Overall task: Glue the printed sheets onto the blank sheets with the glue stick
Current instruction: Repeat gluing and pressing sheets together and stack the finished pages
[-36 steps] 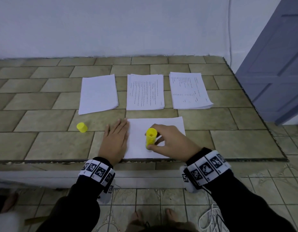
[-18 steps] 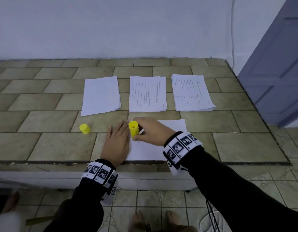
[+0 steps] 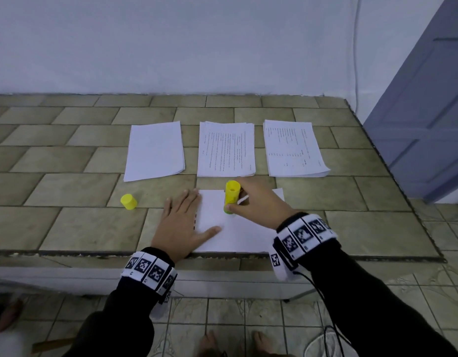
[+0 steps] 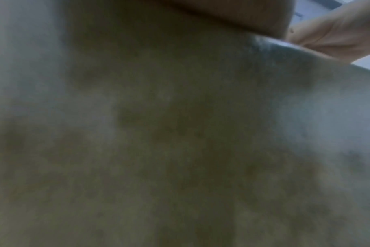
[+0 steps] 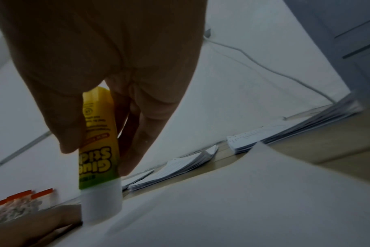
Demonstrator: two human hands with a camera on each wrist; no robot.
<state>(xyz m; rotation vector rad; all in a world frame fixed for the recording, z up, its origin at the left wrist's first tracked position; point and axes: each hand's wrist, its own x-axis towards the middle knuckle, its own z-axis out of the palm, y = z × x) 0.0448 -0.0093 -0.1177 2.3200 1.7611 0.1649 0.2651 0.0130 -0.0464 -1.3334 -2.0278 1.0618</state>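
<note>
your right hand has its fingers and thumb wrapped round the glue stick, holding it upside down with the tip pressed on the blank sheet at the front of the tiled bench. your left hand lies flat, fingers straight, pinning that sheet's left edge and gripping nothing. the left wrist view is just dark blur.

what could go wrong, as i see it: you're only holding one side down, so a hard stroke toward the free right side could buckle or drag the paper. push too hard on the stick and the glue could smear in lumps. the yellow cap is standing well off to the left, so leave it too long and the glue may dry. the sheet's near edge also sits right at the bench lip, so it could slide off.

the printed stacks and wait at the back beside the blank stack, text too small to read. the label in the right wrist view reads "glue stick", upside down; the smaller print is unreadable.
</note>
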